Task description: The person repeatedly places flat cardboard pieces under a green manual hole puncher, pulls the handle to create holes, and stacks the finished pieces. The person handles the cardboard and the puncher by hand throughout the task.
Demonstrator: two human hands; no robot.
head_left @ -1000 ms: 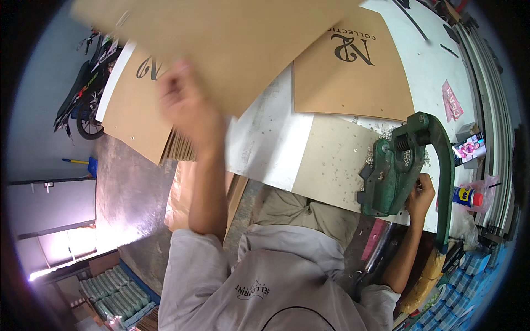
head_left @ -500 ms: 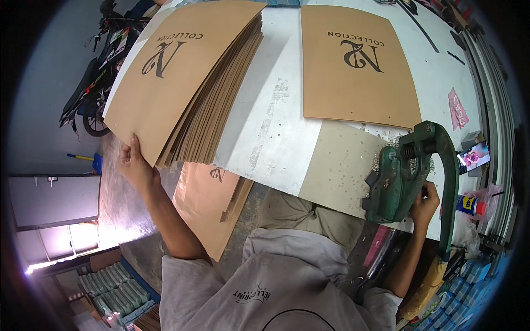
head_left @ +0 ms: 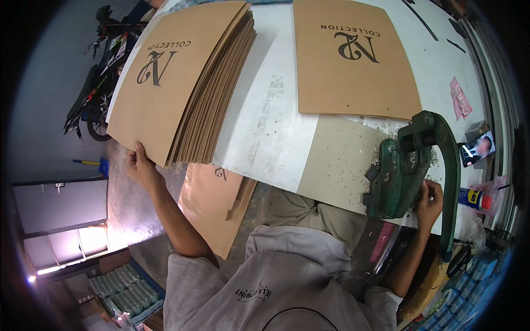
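My left hand (head_left: 141,165) grips the near corner of a thick stack of brown printed cardboard sheets (head_left: 176,83) at the table's left edge. A single brown printed sheet (head_left: 353,60) lies flat at the middle of the white table (head_left: 265,132). My right hand (head_left: 428,201) rests at the base of a green hand press (head_left: 408,165) with a long lever, fingers among small metal eyelets; what it holds I cannot make out.
More brown sheets (head_left: 215,207) lie below the table's edge near my knees. A spray can (head_left: 475,197) and a phone (head_left: 477,148) sit right of the press. A motorbike (head_left: 96,94) stands at the far left. Blue crates (head_left: 118,292) sit on the floor.
One second ago my left hand held a sheet lifted high; it has laid it on the stack and moved down to the stack's near corner. My right hand stayed by the press.
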